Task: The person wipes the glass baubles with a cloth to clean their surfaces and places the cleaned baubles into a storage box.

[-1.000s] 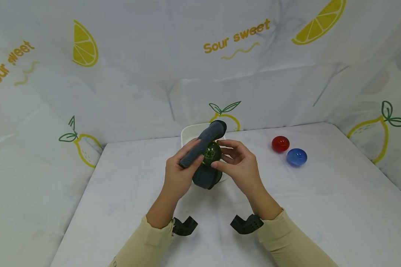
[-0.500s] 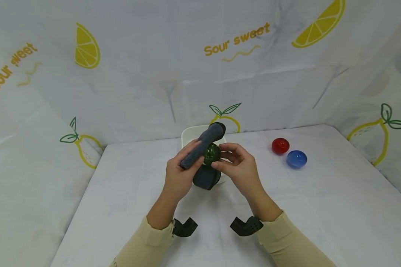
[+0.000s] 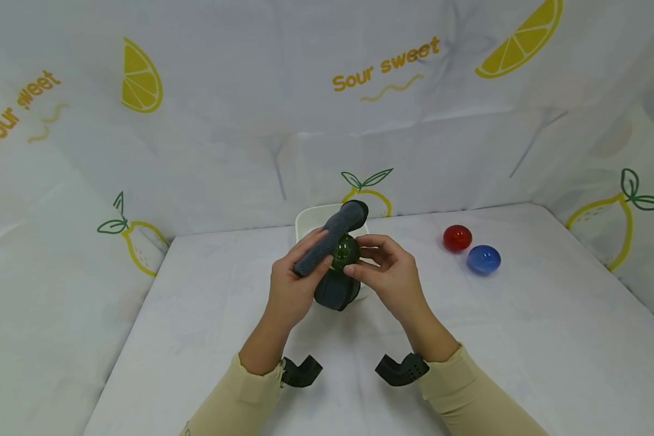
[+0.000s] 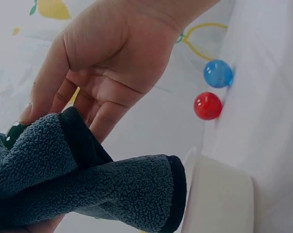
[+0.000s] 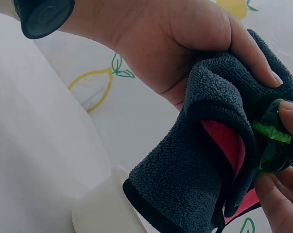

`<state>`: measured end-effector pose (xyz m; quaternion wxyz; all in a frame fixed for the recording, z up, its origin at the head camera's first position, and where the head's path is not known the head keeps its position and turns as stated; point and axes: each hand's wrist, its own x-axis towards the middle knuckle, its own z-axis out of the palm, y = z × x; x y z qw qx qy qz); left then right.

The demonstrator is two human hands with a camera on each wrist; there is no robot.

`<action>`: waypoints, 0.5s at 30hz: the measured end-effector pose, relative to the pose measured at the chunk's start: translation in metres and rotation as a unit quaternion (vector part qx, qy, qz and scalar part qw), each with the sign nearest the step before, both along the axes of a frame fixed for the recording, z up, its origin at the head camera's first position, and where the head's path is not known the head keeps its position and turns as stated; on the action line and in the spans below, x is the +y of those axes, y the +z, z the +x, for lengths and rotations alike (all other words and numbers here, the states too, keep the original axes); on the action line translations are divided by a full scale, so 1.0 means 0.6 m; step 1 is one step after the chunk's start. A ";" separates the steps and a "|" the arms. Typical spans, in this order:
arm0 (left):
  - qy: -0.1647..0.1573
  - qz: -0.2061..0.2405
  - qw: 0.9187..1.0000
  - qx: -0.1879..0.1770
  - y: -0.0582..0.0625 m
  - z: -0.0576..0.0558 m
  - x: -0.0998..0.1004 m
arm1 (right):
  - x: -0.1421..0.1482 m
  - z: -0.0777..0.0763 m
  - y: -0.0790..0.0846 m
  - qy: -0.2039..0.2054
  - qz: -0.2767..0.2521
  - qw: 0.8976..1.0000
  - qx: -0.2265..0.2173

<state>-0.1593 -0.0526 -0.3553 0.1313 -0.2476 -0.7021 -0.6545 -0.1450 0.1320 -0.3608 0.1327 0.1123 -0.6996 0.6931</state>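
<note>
In the head view, my left hand [image 3: 291,287] grips a folded dark grey towel [image 3: 335,230] with black edging. The thumb and fingertips of my right hand [image 3: 389,272] pinch a shiny, see-through green ball [image 3: 346,251], which sits against the towel. Part of the towel hangs below the ball. From the right wrist, a pink underside shows in the towel's folds [image 5: 224,141], and the green ball [image 5: 275,158] has a bright band of light across it. Most of the ball is hidden by towel in the left wrist view, where my right hand [image 4: 117,58] is seen from the palm side.
A white plastic container [image 3: 312,217] stands behind the hands, partly covered by them and the towel. To the right on the white-covered table lie a red ball [image 3: 458,238] and a blue ball [image 3: 484,260]. A lemon-printed cloth [image 3: 223,151] hangs at the back.
The head view has tipped slightly, so everything appears a little lower than a second ago. Both hands keep the same hold on the towel and green ball.
</note>
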 end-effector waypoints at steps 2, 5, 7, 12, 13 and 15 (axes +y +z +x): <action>-0.001 0.000 1.000 -0.001 0.000 0.000 0.000 | 0.000 0.000 -0.001 -0.001 0.001 1.000 0.002; 0.001 -0.003 1.000 0.000 0.000 0.000 0.000 | 0.000 0.000 -0.001 -0.003 0.003 1.000 0.004; 0.001 -0.003 1.000 0.000 0.000 -0.001 0.000 | 0.000 0.000 -0.001 -0.003 0.004 1.000 0.005; 0.000 -0.002 1.000 0.002 0.000 -0.001 0.000 | 0.001 -0.001 -0.002 -0.007 0.005 1.000 0.001; 0.000 -0.001 1.000 0.004 0.000 -0.001 0.000 | 0.001 -0.001 -0.002 -0.010 0.008 1.000 -0.001; 0.000 0.001 1.000 0.007 0.000 -0.001 0.000 | 0.001 0.000 -0.003 -0.014 0.010 1.000 -0.008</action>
